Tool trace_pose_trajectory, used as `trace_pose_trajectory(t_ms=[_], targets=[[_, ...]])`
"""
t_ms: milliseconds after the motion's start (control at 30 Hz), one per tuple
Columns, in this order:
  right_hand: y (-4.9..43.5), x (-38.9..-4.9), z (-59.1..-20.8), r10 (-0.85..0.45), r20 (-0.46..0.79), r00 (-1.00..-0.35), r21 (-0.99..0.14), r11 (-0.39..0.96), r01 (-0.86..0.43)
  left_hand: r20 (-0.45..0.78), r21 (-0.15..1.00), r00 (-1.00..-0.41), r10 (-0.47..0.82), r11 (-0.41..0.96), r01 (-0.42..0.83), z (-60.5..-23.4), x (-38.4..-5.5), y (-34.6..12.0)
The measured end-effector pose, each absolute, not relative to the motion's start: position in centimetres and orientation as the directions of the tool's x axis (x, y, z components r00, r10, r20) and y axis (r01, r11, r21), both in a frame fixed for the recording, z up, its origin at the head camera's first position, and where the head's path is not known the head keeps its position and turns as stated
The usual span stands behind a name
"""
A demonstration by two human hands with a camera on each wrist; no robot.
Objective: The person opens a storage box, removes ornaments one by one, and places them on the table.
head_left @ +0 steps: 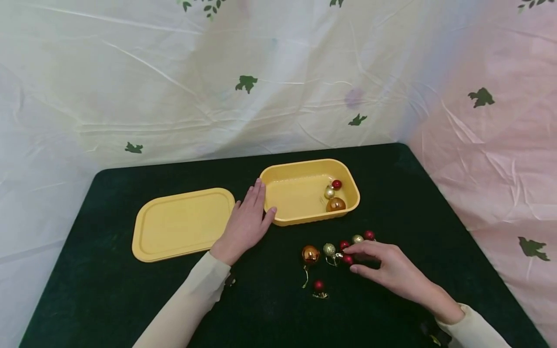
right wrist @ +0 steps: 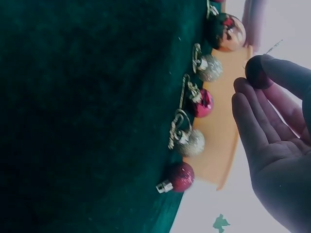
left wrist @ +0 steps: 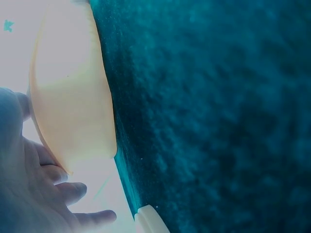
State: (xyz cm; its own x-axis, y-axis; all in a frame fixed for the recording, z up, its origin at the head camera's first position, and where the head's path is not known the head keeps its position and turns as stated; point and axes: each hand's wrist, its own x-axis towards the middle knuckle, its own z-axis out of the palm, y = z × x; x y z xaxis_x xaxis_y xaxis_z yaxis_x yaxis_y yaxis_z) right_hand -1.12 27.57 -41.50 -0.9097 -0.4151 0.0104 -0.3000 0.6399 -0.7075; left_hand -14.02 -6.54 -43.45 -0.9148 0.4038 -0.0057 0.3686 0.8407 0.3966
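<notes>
My right hand (head_left: 391,268) pinches a small dark red bauble (right wrist: 257,73) between thumb and fingertip, with its hanging string sticking out. Around it on the table lie a shiny copper bauble (head_left: 311,254), a glittery pale gold bauble (head_left: 329,250), another pale gold one (head_left: 358,239) and several red ones, including a glittery red bauble (right wrist: 181,176). Straight fingers of my left hand (head_left: 245,222) rest along the left end of a yellow box (head_left: 304,221), thumb near its front corner. Inside the box sit a copper bauble (head_left: 336,205), a gold bauble (head_left: 329,193) and a red bauble (head_left: 337,184).
A flat yellow lid (head_left: 183,224) lies left of the box, partly behind my left hand. Dark green cloth (head_left: 270,309) covers the table. Pale hanging fabric (head_left: 278,63) with green leaf and bird shapes stands behind it, and pinkish fabric (head_left: 500,159) on the right.
</notes>
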Motion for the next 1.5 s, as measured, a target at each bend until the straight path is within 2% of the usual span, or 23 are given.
trace_pose_trajectory(t_ms=[267,700,1133,1500], targets=[[26.9,-0.7,-42.3,-0.456,-0.008,-0.89,-0.748,0.593,-0.297,-0.004,0.393,-0.913,0.407,0.841,0.373,-43.4,-14.1,-6.6],[26.7,-0.3,-43.9,-0.48,-0.01,-0.877,-0.732,0.601,-0.321,-0.012,0.394,-0.914,0.406,0.842,0.368,-43.3,-14.2,-6.6],[27.0,-0.4,-44.3,-0.509,-0.084,-0.857,-0.773,0.576,-0.266,-0.011,0.406,-0.916,0.401,0.839,0.363,-43.3,-14.1,-6.6],[27.0,-0.4,-44.8,-0.525,-0.086,-0.847,-0.785,0.559,-0.267,-0.02,0.396,-0.916,0.401,0.844,0.361,-43.3,-14.0,-6.5]])
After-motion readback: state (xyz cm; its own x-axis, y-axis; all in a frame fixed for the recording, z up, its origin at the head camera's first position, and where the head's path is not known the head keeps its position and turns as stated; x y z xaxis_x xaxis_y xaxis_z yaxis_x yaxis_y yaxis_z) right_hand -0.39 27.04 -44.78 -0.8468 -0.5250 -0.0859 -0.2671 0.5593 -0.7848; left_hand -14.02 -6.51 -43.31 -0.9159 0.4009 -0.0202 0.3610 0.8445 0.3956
